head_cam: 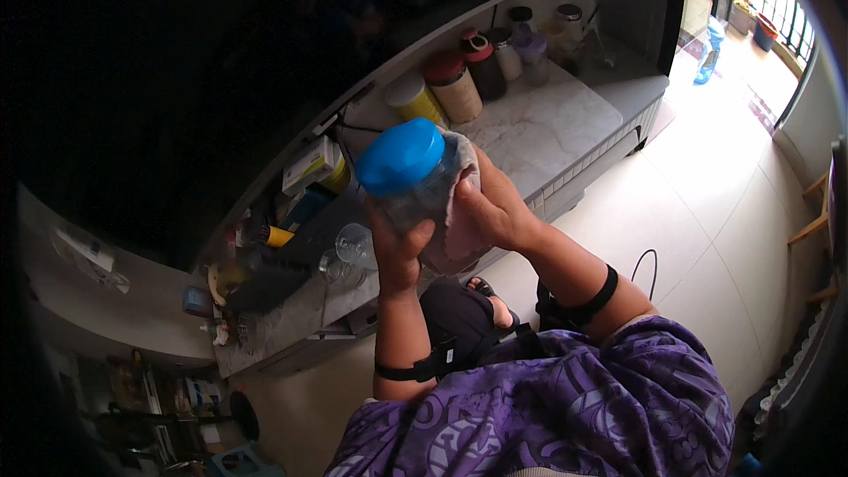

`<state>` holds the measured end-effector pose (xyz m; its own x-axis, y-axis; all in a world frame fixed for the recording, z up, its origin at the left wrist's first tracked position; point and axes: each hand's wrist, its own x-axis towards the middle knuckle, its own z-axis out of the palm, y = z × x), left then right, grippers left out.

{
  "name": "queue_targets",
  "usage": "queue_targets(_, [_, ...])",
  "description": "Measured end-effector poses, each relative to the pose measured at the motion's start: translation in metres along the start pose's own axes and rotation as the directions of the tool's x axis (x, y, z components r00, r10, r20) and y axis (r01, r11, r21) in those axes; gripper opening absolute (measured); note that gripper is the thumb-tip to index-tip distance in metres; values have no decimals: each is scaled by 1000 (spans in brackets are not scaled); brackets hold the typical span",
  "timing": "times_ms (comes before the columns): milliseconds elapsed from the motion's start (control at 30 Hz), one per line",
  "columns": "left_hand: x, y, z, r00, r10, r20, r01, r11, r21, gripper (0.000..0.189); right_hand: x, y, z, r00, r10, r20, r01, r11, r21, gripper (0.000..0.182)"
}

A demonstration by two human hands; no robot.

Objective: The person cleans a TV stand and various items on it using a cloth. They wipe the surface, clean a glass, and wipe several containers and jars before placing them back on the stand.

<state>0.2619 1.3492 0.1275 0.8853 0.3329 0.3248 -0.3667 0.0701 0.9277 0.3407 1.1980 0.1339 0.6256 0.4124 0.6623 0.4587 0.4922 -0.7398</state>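
Note:
A clear jar (414,202) with a blue lid (401,156) is held up, tilted, above the front of a marble-topped cabinet. My left hand (399,245) grips the jar's lower part, thumb on its side. On the other side my right hand (497,205) presses a pale pinkish cloth (457,228) against the jar; the cloth hangs below it. Behind the jar stand a yellow canister (416,98) with a pale lid and a red-lidded jar (456,87). A clear round container (355,245) rests on the cabinet beside my left wrist.
A dark bottle (485,67), a purple-topped bottle (532,58) and several jars line the cabinet's back. Boxes (310,167) and a banana (215,285) lie farther left. A large dark screen (199,79) rises behind. A black cable (644,265) lies on the tiled floor (689,205).

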Motion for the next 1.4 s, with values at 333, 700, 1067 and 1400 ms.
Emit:
queue_targets(333, [-16,4,-6,982,-55,180,51,998,27,95,-1,-18,-5,964,264,39,-264,925,274,42])
queue_targets(700, [-30,13,16,997,68,38,-65,993,-95,96,-20,-15,-4,983,165,85,-181,952,247,51])
queue_targets(1067, [-21,39,1,992,116,-43,-124,948,-294,90,-48,-5,1,927,332,173,-356,924,139,73])
queue_targets(1400, [-21,28,-14,986,67,152,36,807,-589,76,-44,-2,-1,953,252,169,-290,918,269,88])
